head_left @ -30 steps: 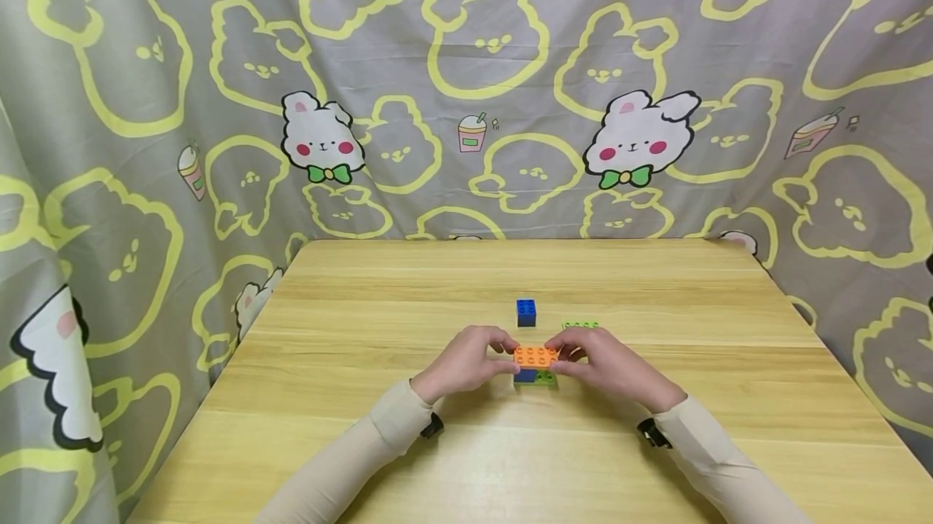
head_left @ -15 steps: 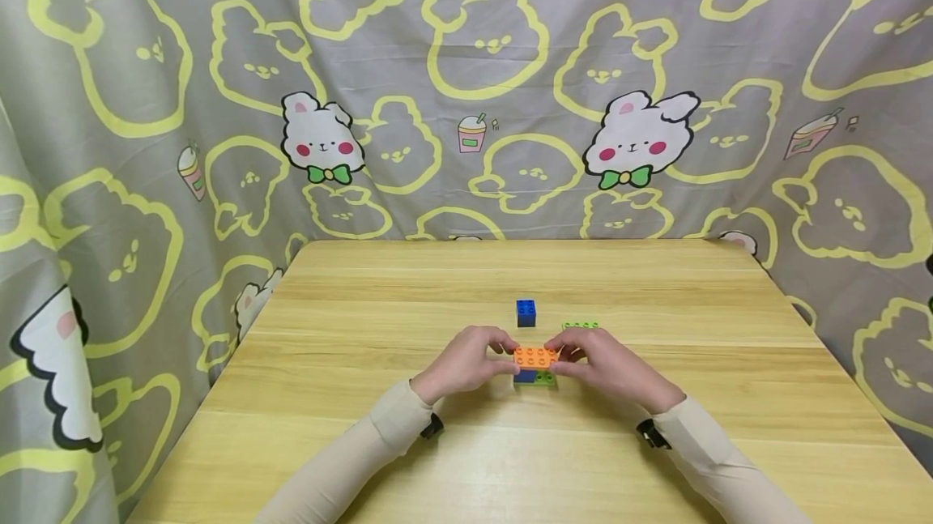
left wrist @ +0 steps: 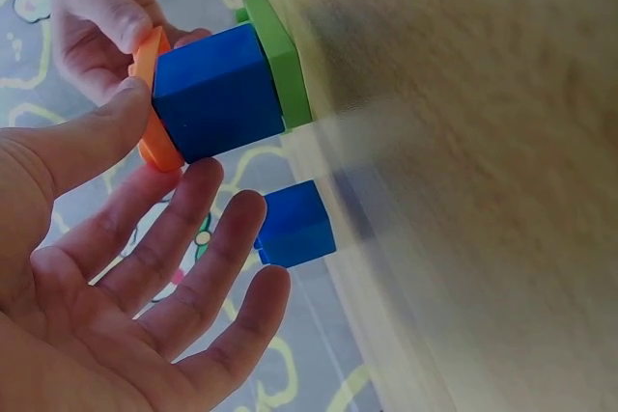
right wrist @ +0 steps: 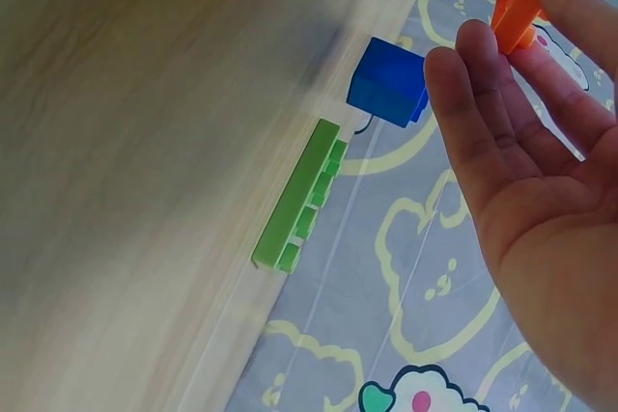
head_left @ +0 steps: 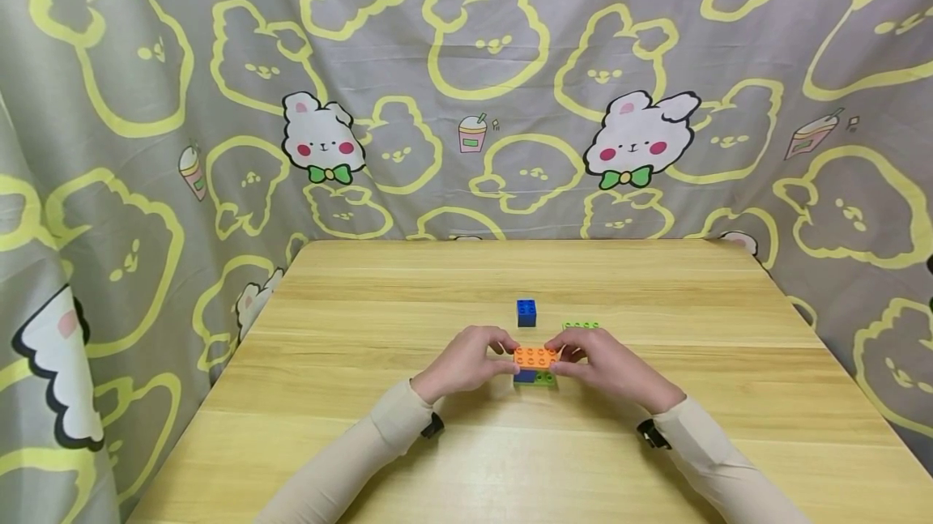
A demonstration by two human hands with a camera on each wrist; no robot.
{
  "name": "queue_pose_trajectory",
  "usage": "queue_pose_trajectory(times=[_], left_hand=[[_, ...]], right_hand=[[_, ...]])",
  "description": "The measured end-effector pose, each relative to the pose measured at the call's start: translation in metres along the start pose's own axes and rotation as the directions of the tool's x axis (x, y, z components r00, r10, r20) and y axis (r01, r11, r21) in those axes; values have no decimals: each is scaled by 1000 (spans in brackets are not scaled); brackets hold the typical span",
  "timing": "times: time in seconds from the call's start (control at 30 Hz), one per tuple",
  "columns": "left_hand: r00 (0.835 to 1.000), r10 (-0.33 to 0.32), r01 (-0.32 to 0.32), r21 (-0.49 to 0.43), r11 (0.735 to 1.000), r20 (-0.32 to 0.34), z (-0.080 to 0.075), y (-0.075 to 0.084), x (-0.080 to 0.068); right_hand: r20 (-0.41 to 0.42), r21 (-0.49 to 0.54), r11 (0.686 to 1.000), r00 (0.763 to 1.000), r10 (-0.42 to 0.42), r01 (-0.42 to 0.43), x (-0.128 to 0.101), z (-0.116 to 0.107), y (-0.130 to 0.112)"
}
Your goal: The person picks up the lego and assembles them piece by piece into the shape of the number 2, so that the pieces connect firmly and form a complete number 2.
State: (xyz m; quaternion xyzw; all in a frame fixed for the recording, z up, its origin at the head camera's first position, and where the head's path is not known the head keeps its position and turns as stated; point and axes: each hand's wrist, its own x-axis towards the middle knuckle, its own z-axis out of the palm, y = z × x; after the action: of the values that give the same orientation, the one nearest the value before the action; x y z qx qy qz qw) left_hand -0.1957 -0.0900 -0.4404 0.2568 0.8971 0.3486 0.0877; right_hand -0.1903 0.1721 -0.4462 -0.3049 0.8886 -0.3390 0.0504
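Note:
A flat orange building brick (head_left: 535,358) with two rows of studs lies on top of a blue block (left wrist: 220,92). That block stands on the left part of a flat green brick (left wrist: 278,60), whose right studs show bare in the head view. My left hand (head_left: 470,362) pinches the orange brick's left end between thumb and forefinger, its other fingers spread beside the blue block. At the opposite end, my right hand (head_left: 601,366) pinches the orange brick with thumb and fingers. Under the orange brick's right side there is a gap above the green studs.
A second blue block (head_left: 526,313) stands on the wooden table (head_left: 364,297) behind the stack. Another flat green brick (right wrist: 299,198) lies behind my right hand, partly hidden in the head view. A patterned curtain (head_left: 466,87) hangs round the table's back and sides.

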Motion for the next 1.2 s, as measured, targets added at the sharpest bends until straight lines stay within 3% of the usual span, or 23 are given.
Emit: queue_pose_trajectory(times=[1.2], left_hand=[[1000, -13, 13, 11, 1000, 0, 0, 2, 0]], right_hand=[[-9, 5, 1000, 1000, 18, -18, 0, 0, -1]])
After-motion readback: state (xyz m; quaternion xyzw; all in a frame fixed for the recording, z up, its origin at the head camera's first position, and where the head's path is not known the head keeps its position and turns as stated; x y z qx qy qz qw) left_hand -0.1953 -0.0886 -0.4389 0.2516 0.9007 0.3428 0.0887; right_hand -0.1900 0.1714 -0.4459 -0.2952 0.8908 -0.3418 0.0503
